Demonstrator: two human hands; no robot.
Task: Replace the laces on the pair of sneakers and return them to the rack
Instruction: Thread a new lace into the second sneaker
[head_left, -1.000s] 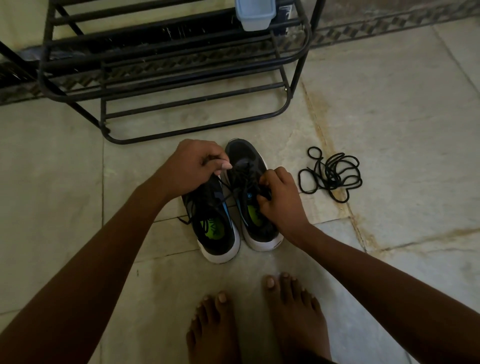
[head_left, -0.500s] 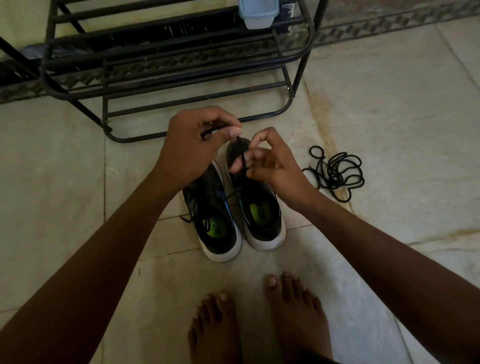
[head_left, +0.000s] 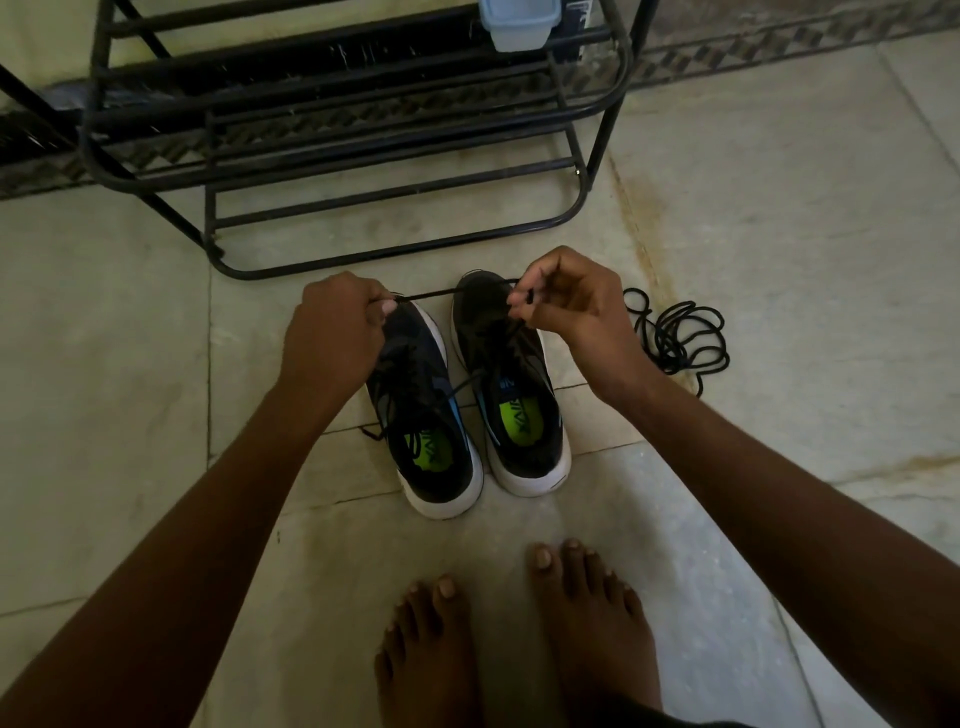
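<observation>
Two black sneakers with white soles and green insoles stand side by side on the floor, the left sneaker (head_left: 426, 415) and the right sneaker (head_left: 511, 384), toes toward the rack. A black lace (head_left: 428, 296) is stretched taut between my hands above the toes. My left hand (head_left: 332, 338) pinches one end of it over the left sneaker. My right hand (head_left: 566, 301) pinches the other end over the right sneaker's toe. A loose black lace (head_left: 680, 335) lies coiled on the floor to the right of the sneakers.
A black metal shoe rack (head_left: 363, 156) stands just beyond the sneakers, with a pale blue plastic box (head_left: 519, 23) on an upper shelf. My bare feet (head_left: 519, 639) stand on the tiled floor below the sneakers. A patterned skirting runs along the wall.
My hands came down from higher up and moved apart, pulling the lace straight and taut between them. The right hand shifted to the right, toward the coiled lace.
</observation>
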